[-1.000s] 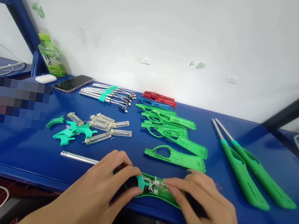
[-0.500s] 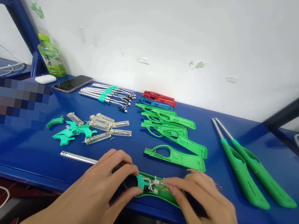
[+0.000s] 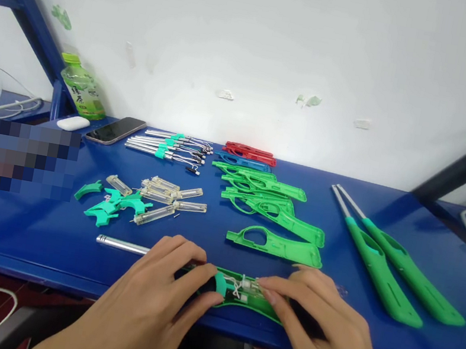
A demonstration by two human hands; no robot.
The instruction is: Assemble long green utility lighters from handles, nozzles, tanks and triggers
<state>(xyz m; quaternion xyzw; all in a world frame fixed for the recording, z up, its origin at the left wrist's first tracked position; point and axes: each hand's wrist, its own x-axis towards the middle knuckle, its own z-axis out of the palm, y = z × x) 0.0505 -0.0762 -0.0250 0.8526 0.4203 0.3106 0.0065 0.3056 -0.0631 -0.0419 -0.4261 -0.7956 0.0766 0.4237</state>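
Near the table's front edge lies a green half shell (image 3: 268, 308), its hollow side up, with a metal tube (image 3: 121, 244) reaching out to the left. My left hand (image 3: 166, 295) pinches a teal trigger piece (image 3: 220, 284) at the shell's middle. White wires (image 3: 235, 286) and a small black part sit in the shell between my hands. My right hand (image 3: 315, 321) has its thumb and forefinger closed on a clear tank (image 3: 255, 290) lying in the shell; its far end is hidden under the fingers.
Beyond my hands are teal triggers (image 3: 102, 212), clear tanks (image 3: 154, 215), metal tubes with wires (image 3: 160, 151) and loose green shells (image 3: 277, 246). Two assembled lighters (image 3: 394, 281) lie right. A phone (image 3: 117, 130), white case (image 3: 73, 123) and bottle (image 3: 82, 91) stand back left.
The view has shifted very slightly. My left thumb and the trigger piece have moved a touch to the right; my right hand keeps its hold on the tank.
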